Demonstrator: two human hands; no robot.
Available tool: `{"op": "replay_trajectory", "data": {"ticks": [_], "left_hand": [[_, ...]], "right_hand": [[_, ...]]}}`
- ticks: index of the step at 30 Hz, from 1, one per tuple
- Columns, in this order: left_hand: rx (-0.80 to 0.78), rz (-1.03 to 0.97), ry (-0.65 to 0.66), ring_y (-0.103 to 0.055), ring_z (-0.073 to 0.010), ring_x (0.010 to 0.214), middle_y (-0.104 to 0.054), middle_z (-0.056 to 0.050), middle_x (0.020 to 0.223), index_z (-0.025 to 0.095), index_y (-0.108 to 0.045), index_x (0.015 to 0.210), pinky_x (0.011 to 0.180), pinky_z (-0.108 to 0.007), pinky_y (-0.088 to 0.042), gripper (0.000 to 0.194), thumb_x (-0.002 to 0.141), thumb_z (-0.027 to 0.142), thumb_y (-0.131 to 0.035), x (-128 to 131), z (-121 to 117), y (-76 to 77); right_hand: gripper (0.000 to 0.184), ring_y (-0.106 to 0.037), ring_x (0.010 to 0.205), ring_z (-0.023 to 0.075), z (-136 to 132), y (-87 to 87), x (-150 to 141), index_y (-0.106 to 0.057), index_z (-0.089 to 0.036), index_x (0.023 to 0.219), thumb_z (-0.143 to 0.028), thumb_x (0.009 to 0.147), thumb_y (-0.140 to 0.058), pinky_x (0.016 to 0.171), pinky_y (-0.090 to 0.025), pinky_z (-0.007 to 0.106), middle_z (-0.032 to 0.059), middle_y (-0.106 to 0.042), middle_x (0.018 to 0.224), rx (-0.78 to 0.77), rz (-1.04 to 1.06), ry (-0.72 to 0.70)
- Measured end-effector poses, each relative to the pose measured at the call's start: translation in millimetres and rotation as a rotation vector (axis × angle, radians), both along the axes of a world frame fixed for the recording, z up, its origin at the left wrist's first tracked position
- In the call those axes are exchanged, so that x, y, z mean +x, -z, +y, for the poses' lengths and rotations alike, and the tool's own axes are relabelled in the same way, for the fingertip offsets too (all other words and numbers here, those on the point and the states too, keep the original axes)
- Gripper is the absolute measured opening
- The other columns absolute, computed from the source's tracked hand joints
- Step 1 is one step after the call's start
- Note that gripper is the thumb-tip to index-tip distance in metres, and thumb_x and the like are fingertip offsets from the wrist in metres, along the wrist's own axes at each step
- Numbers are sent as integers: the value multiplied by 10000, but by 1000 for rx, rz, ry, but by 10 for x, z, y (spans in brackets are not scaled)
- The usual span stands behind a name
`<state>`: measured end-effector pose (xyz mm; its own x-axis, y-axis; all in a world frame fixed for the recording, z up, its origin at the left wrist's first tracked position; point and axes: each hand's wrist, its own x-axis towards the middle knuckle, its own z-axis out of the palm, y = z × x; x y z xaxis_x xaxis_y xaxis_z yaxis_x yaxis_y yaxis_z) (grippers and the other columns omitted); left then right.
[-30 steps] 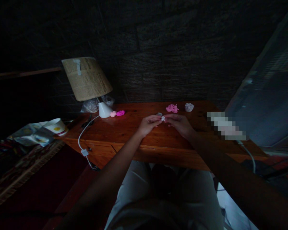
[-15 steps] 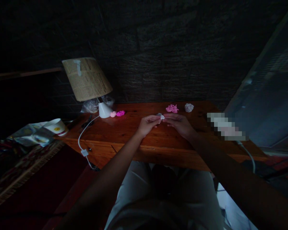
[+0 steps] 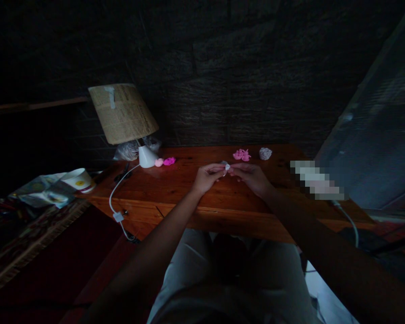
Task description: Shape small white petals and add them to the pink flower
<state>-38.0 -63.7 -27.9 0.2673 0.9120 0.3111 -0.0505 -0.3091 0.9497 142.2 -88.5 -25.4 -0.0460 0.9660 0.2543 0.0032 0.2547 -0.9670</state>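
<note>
I see left hand [image 3: 205, 177] and right hand [image 3: 251, 175] meeting over bench [image 3: 222, 198], fingertips of both pinching small white piece [image 3: 227, 167] between them. How hard they press, I can't tell. Piece sits nearer me than pink pieces [image 3: 242, 155] and pale crumpled lump [image 3: 265, 153], neither touched. For clean handling I'd want light, even pinch from both sides, wrists steady, small fingertip moves, piece low over wood so slip means short drop.
</note>
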Motion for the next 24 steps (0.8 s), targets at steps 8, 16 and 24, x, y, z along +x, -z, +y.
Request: {"op": "replay_trajectory", "data": {"ticks": [8, 16, 24], "left_hand": [[3, -7, 19, -707, -208, 851, -773, -95, 963, 155, -748, 953, 607, -247, -510, 412, 631, 395, -837, -7, 55, 46], [-58, -162, 119, -703, -170, 847, -766, -61, 913, 150, -745, 887, 825, -315, -553, 434, 530, 333, -910, 8, 47, 44], [-67, -186, 146, -697, -178, 855, -766, -57, 926, 166, -744, 968, 891, -363, -534, 449, 589, 360, -889, 21, 69, 58]], "right_hand": [[336, -598, 714, 162, -9, -8, -5, -797, -216, 872, -481, 665, -798, 594, -424, 275, 38, -733, 797, 29, -28, -37], [296, -604, 681, 161, -18, -14, -20, -777, -192, 847, -450, 703, -766, 563, -416, 263, 44, -729, 753, 49, -85, -10], [287, -629, 685, 160, -2, 0, -7, -759, -194, 885, -445, 757, -705, 556, -430, 261, 58, -750, 832, 69, -84, -35]]}}
